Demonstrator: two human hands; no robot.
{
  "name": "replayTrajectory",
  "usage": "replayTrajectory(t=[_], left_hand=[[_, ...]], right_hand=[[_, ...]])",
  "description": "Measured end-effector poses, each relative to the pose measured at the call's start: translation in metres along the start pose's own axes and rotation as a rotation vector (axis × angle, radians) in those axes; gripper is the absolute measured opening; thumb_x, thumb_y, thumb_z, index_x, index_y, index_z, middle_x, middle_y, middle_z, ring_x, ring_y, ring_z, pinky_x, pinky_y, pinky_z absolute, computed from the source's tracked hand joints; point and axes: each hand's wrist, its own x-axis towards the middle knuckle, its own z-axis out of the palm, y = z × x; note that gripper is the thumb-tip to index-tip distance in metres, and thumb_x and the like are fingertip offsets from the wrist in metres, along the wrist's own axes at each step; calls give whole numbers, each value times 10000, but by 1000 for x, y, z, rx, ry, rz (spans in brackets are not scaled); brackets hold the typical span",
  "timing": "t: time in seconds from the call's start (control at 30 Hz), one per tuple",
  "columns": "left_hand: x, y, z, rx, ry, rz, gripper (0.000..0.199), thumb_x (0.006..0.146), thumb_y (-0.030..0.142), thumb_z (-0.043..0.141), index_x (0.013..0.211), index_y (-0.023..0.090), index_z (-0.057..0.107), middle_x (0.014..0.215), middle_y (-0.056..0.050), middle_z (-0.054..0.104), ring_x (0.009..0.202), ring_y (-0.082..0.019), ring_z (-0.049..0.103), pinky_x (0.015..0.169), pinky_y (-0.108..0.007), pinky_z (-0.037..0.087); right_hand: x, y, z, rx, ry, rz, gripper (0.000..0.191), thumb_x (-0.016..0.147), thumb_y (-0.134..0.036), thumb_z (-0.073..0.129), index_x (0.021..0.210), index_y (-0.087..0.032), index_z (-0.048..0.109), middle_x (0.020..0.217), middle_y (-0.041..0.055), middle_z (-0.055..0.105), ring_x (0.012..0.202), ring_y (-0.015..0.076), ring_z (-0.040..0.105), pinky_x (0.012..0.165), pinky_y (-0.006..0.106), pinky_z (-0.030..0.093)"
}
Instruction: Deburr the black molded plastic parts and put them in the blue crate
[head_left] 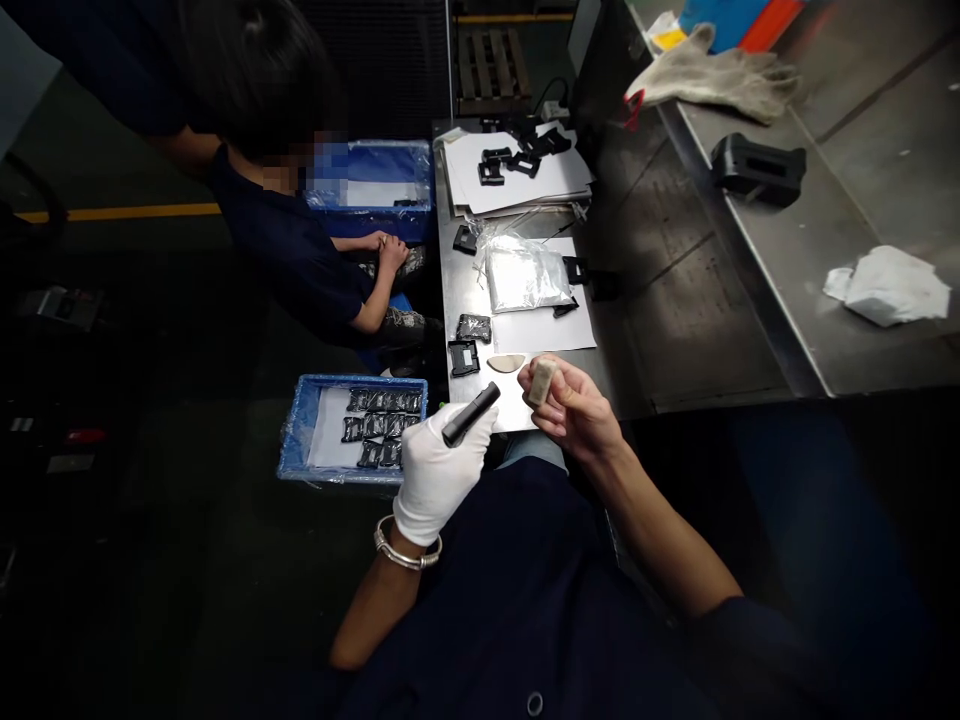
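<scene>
My left hand [435, 480], in a white glove, is closed around a black plastic part [471, 414] that sticks up from the fist at a slant. Between the thumb and fingers of my bare right hand [585, 412] is a small beige block [543, 383], held close to the black part but apart from it. Just beyond both hands, a flat pale oval piece [506, 363] lies on the metal table [454, 290]. A black frame-shaped part [463, 358] and a black part in clear wrap [474, 327] rest by the table's left edge.
Clear plastic bags [529, 275] lie on white paper. Farther back, several black parts sit on a paper stack [525, 195]. A blue bin [289, 450] at left holds wrapped parts. Another person [292, 240] sits nearby. A raised metal ledge [795, 340] at right carries a glove [712, 80].
</scene>
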Motion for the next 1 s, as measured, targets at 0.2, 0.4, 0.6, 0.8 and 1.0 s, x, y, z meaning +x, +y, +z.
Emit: replayTrajectory(t=[0.2, 0.4, 0.6, 0.8, 1.0], left_hand=[[-1, 0, 5, -31, -13, -60, 130, 823, 281, 740, 817, 153, 714, 625, 18, 608, 537, -99, 553, 552, -225, 468], [-4, -3, 8, -25, -25, -93, 158, 825, 307, 736, 790, 158, 694, 604, 29, 560, 518, -91, 503, 535, -230, 439], [-3, 1, 9, 33, -16, -54, 173, 822, 309, 737, 770, 151, 690, 556, 44, 515, 485, -80, 477, 510, -220, 420], [-2, 3, 10, 2, -38, -45, 184, 821, 306, 735, 742, 152, 675, 548, 42, 506, 483, -81, 469, 504, -224, 421], [-1, 10, 11, -11, -44, -48, 252, 802, 323, 751, 656, 159, 629, 555, 30, 546, 493, -83, 483, 506, -221, 429]], right_hand=[[0, 2, -6, -272, 191, -148, 267, 751, -292, 804, 856, -188, 582, 697, -39, 516, 525, 49, 395, 444, 192, 307], [-1, 1, -10, -261, 122, -287, 278, 775, -146, 679, 778, -214, 410, 996, 39, 662, 815, 153, 626, 718, 328, 515], [-3, -1, -21, -175, 117, -107, 285, 756, -301, 694, 964, -225, 513, 874, -12, 568, 664, 104, 473, 542, 232, 386], [-13, -17, -27, -356, 26, -115, 301, 846, -367, 644, 1089, -188, 637, 797, 3, 500, 687, 124, 467, 617, 267, 433], [-26, -37, -15, -818, -80, -266, 193, 938, -359, 606, 1029, -190, 617, 866, 48, 617, 723, 155, 590, 647, 293, 483]])
